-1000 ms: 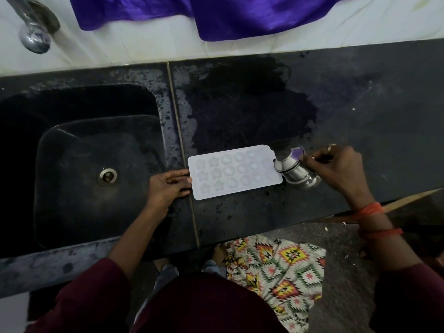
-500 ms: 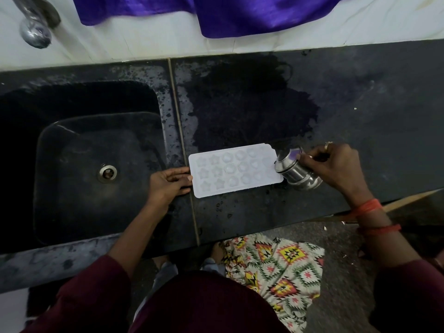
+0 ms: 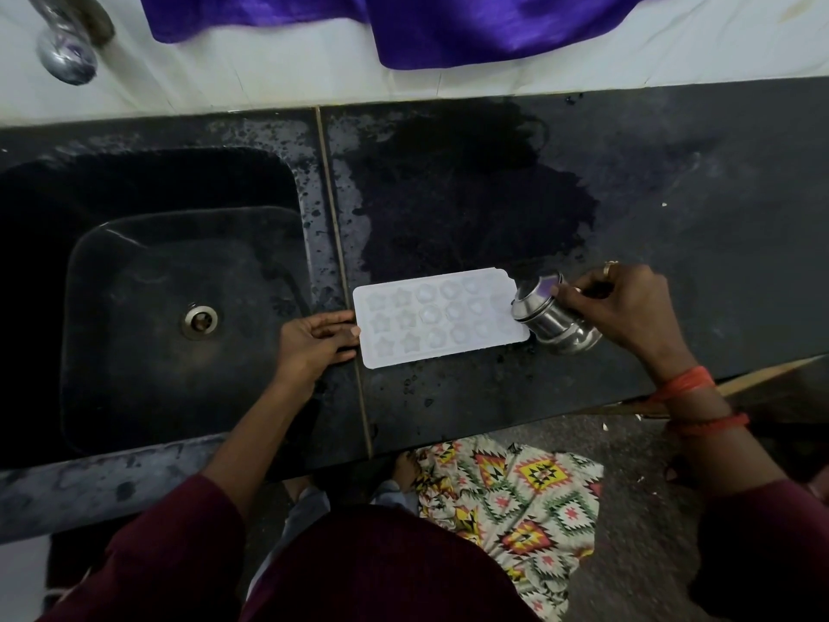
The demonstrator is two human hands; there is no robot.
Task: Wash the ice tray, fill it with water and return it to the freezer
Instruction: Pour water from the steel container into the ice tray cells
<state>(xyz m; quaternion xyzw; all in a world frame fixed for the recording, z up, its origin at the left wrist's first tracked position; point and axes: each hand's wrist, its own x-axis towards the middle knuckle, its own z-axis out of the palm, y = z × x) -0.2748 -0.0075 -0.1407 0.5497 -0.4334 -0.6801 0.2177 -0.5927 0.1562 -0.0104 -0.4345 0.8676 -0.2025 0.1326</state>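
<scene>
1. The flat white plastic ice tray (image 3: 442, 317) with star and round holes lies on the dark stone worktop (image 3: 673, 195). It is near the front edge, just right of the black sink (image 3: 112, 307).
2. The left hand (image 3: 314, 341) has straight fingers held close together. Their tips touch the tray's left end.
3. The right hand (image 3: 628, 309) curls round a small shiny steel pot (image 3: 554, 321). The pot is tipped, with its mouth at the tray's right end.
4. I think filling is going on now. Washing looks done, since the tray is out of the sink. Taking it to the freezer is left.
5. No water stream shows. I cannot tell which holes hold water. The freezer is not in view. The metal tap (image 3: 67, 47) is cut off at the top left.
</scene>
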